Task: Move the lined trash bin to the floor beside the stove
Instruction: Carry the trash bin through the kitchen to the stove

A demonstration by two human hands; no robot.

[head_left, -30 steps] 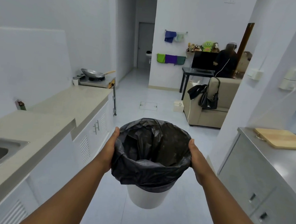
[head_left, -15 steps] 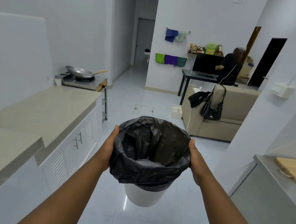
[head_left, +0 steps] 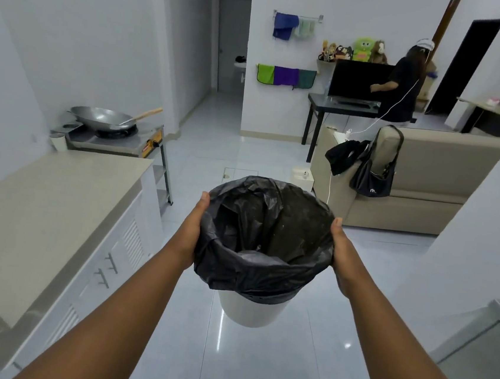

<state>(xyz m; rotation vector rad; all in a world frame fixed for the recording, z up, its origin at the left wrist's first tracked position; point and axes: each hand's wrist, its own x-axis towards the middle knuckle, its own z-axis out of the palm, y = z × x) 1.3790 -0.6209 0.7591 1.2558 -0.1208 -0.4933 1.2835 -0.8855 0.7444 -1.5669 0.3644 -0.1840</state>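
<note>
A white trash bin (head_left: 249, 311) lined with a black plastic bag (head_left: 265, 240) hangs in the air above the glossy tiled floor, at the middle of the view. My left hand (head_left: 190, 232) presses against its left side and my right hand (head_left: 342, 254) against its right side, both over the bag's folded rim. The bag is empty inside. The stove (head_left: 115, 135), a metal stand with a steel wok (head_left: 102, 116) on it, stands ahead on the left at the far end of the counter.
A beige counter (head_left: 44, 198) with white cabinets runs along the left. A beige sofa (head_left: 422, 182) with a black handbag (head_left: 373, 177) stands ahead on the right, and a small white box (head_left: 302, 176) lies on the floor beside it. A person stands at a desk in the back.
The view has advanced along the counter toward the stove, which now looks nearer. The right-hand steel counter and cutting board have left the view. Both hands keep the same hold on the bin.
</note>
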